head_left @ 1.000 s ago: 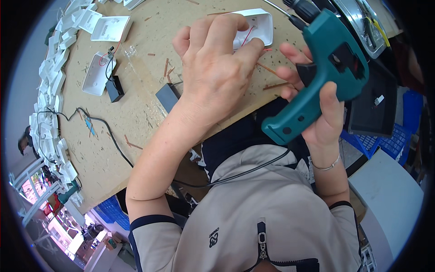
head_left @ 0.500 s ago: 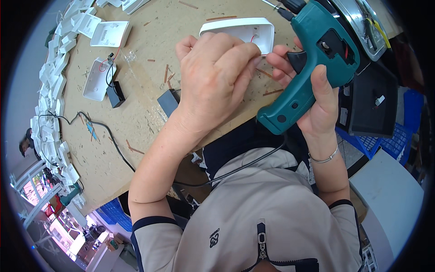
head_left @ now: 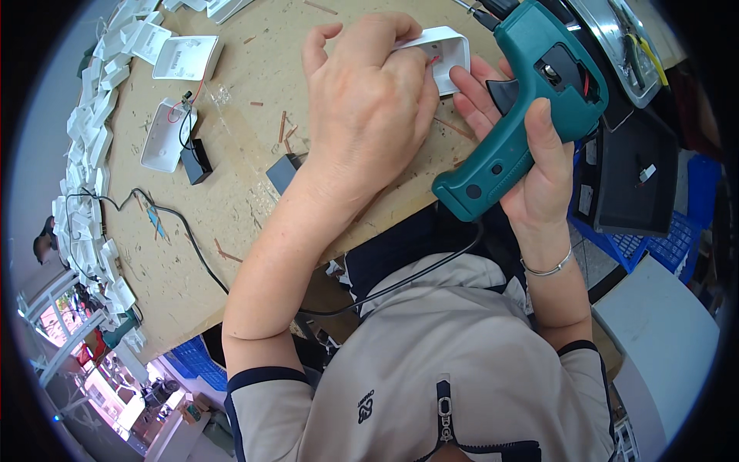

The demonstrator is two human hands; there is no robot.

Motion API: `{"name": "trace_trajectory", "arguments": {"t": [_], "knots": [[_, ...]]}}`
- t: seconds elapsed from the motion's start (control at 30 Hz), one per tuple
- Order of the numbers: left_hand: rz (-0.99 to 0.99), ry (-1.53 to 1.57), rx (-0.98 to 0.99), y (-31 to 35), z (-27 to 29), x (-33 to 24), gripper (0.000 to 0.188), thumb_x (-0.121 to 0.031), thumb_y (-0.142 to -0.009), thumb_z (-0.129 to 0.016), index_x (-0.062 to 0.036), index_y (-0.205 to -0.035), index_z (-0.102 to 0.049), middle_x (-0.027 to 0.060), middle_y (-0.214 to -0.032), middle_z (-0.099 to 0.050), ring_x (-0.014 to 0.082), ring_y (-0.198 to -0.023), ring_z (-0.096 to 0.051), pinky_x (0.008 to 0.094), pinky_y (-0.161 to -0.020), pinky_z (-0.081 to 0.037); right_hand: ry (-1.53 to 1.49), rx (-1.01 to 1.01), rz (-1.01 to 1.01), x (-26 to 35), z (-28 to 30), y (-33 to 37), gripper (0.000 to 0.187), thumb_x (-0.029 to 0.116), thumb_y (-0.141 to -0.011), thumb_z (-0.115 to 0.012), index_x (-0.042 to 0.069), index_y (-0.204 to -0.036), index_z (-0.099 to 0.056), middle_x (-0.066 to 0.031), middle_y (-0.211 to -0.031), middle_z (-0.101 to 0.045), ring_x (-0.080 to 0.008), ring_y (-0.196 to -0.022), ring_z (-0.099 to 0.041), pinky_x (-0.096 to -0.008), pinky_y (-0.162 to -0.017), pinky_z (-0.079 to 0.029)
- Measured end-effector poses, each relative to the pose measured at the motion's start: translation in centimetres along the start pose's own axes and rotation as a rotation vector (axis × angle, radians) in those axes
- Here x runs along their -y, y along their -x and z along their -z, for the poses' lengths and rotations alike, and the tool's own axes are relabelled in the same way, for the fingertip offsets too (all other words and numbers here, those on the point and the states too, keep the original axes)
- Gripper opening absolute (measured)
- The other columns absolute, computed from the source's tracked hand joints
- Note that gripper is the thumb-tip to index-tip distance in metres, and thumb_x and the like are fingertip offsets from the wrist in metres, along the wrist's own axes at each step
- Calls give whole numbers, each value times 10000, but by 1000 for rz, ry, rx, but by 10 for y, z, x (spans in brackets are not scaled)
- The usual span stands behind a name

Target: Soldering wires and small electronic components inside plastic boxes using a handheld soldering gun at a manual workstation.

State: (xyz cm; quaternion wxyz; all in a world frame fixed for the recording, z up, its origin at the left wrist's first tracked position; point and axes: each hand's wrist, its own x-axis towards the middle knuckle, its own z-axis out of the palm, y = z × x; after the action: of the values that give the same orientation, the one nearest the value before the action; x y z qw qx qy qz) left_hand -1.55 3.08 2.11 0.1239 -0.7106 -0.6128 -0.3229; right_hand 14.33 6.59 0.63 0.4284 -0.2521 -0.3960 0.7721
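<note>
My left hand [head_left: 373, 100] is over a white plastic case [head_left: 454, 58], closed on its near-left part with fingers at the rim. A bit of red wire [head_left: 435, 59] shows inside the case by the fingertips; what else they touch is hidden. My right hand [head_left: 543, 165] holds a teal pistol-shaped corded tool [head_left: 493, 158], its handle against the palm and the thumb along one side. The other fingers stretch out past the black trigger [head_left: 502, 95]. The tool's thin metal tip [head_left: 462, 5] points to the far left, past the case.
To the left lie an open white case [head_left: 160, 138] wired to a black box [head_left: 196, 162], another white case half [head_left: 185, 58] and a blue cutter [head_left: 157, 223]. White cases pile along the left edge. Brown strips [head_left: 282, 127] and a dark block [head_left: 283, 173] lie nearby. A black tray [head_left: 631, 169] stands right.
My left hand has moved up onto the case, which now sits tilted with its left end covered. The teal tool has shifted only slightly in my right hand.
</note>
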Motion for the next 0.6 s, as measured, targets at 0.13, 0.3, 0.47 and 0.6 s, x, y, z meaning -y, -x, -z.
{"name": "trace_trajectory", "arguments": {"t": [0.13, 0.3, 0.47, 0.6], "knots": [[44, -44, -12, -1, -3, -3, 53, -60, -681, -632, -29, -724, -639, 30, -899, -593, 197, -837, -544, 325, -808, -367, 30, 33, 21, 2, 3, -1, 598, 371, -876, -510, -36, -1275, -328, -266, -1288, -377, -365, -1179, -431, -438, -979, -378], [-396, 287, -642, -9, -51, 34, 71, -10, -665, -611, 7, -734, -600, 113, -876, -548, 269, -789, -522, 362, -726, -388, 146, 120, 70, 16, 12, 13, 624, 376, -872, -516, -36, -1291, -306, -264, -1285, -385, -332, -1120, -490, -391, -864, -462], [-373, 309, -653, -11, -52, 30, 83, 6, -654, -617, 10, -734, -596, 103, -844, -552, 263, -769, -530, 354, -712, -403, 430, 39, 183, 30, 28, 43, 732, 428, -826, -573, -66, -1291, -300, -254, -1212, -461, -161, -754, -573, -237, -621, -463], [-385, 337, -675, -10, -53, 30, 93, 19, -648, -624, 20, -733, -589, 117, -852, -551, 277, -776, -529, 351, -690, -418, 497, -29, 142, 41, 32, 68, 786, 443, -775, -634, -77, -1272, -318, -244, -1163, -488, -119, -699, -553, -216, -557, -457]]}}
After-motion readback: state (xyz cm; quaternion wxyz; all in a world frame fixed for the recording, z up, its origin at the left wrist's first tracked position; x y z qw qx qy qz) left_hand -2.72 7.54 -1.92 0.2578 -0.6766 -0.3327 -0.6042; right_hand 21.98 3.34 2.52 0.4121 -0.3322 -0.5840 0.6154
